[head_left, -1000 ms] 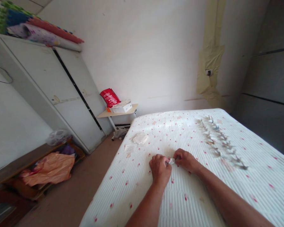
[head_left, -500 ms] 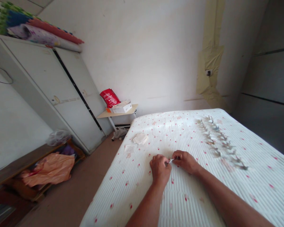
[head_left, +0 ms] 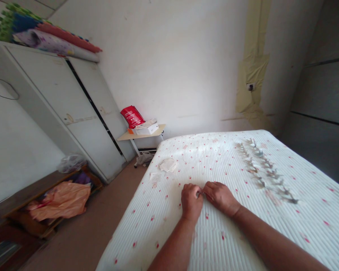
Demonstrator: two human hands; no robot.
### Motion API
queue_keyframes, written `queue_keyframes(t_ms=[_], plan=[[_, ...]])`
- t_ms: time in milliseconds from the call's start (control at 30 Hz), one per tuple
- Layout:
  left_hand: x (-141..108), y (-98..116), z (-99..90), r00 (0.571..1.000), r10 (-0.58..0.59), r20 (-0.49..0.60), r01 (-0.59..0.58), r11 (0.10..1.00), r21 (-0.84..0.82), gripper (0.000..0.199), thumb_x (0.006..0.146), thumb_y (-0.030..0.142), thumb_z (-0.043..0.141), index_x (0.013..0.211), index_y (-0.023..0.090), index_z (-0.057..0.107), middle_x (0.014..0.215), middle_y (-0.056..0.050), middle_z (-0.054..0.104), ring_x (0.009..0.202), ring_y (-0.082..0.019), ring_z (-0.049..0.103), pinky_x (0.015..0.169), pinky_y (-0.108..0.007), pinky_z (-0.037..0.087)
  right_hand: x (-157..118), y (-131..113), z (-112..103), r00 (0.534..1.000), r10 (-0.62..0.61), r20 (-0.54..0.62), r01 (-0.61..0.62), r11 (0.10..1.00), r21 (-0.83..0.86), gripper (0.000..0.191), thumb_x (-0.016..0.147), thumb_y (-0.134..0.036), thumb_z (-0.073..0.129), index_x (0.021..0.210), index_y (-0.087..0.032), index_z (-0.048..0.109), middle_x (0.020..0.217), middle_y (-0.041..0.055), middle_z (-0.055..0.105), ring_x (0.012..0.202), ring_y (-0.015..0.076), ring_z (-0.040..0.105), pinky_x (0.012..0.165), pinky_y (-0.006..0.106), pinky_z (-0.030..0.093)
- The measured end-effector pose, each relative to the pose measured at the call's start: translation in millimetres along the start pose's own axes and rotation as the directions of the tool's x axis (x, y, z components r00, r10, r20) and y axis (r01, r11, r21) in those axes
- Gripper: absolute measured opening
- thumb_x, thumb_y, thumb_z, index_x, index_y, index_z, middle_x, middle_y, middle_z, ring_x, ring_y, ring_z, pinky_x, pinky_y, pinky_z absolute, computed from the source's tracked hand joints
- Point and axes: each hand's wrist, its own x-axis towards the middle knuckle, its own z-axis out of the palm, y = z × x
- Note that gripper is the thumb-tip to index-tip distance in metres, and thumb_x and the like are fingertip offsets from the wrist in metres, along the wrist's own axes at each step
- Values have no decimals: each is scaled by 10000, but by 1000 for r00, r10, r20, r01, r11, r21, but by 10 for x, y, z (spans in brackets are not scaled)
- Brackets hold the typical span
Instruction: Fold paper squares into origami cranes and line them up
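Note:
My left hand (head_left: 191, 201) is closed in a pinch low over the mattress (head_left: 214, 241), its fingertips meeting those of my right hand (head_left: 220, 196). The right fingers are pressed together as well. Whatever lies between the fingertips is almost wholly hidden by them. Right of my hands, small folded paper figures (head_left: 261, 183) stand in rows on the white mattress with red dots. Left of my hands lies a pile of pale paper pieces (head_left: 168, 165), with a printed sheet (head_left: 156, 177) beside it.
Beyond the mattress's far left corner stands a small table (head_left: 125, 136) with a red bag (head_left: 132, 116) and a white box (head_left: 147, 130). A grey cabinet (head_left: 51, 90) and a low wooden bench with an orange plastic bag (head_left: 64, 199) are at the left.
My right hand has turned and its fingers have closed in against the left fingertips. The small pale piece seen between my hands before is now mostly covered. The view has shifted slightly.

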Motion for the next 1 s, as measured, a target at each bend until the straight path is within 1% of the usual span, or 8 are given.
queue_keyframes(t_ms=[67,133,267,400,533,800,900,1000], plan=[[-3,-17,0,998,8,68,-11,999,43,155,678,59,523,629,201,563,720,0,599,788,-152,508,732,-261,367,-14,9,8,1000,6,26,-7,999,37,195,837,-169,429,784,-176,616,747,37,572,667,128,514,669,237,375],[-12,-29,-10,993,23,112,-31,997,71,152,683,65,533,649,205,583,731,1,608,789,-151,511,733,-265,358,-26,30,10,999,11,49,-16,994,108,185,817,-148,439,796,-185,619,774,30,572,704,129,528,664,225,382],[-46,-44,-60,989,39,144,-54,993,104,133,702,100,556,684,217,615,753,-2,612,824,-154,512,750,-276,345,-43,83,5,997,13,82,-34,964,264,168,775,-125,470,746,-194,621,792,21,561,734,122,535,667,210,392],[-80,-60,-108,982,73,177,-92,990,103,137,680,105,575,696,226,638,780,-3,617,846,-156,516,764,-285,348,-48,121,14,995,-11,94,-21,944,331,160,765,-127,493,730,-198,632,791,17,566,757,125,538,682,213,396],[-99,-57,-131,979,108,172,-124,988,88,138,675,113,578,699,230,647,810,4,626,855,-152,518,776,-288,349,-46,130,16,996,-21,89,-10,940,341,169,768,-120,498,721,-198,640,786,15,564,745,117,541,666,203,392],[-99,-28,-156,978,69,199,-88,992,91,93,689,154,582,688,227,639,810,-4,621,864,-162,516,780,-291,343,-45,100,2,995,-3,100,-32,940,339,188,781,-130,494,702,-199,649,778,16,562,719,111,547,653,195,394],[-92,-40,-142,979,69,191,-88,992,95,90,697,157,578,690,229,633,803,3,611,858,-155,510,771,-280,341,-35,85,12,993,43,111,-77,941,329,186,779,-131,484,691,-188,638,769,18,561,714,112,548,655,195,395],[-89,-49,-119,983,56,177,-78,990,120,94,717,157,555,686,217,620,804,-2,600,859,-154,504,763,-276,336,-6,66,27,985,112,132,-146,949,281,188,761,-116,474,655,-172,619,746,23,558,713,119,549,648,198,390]])
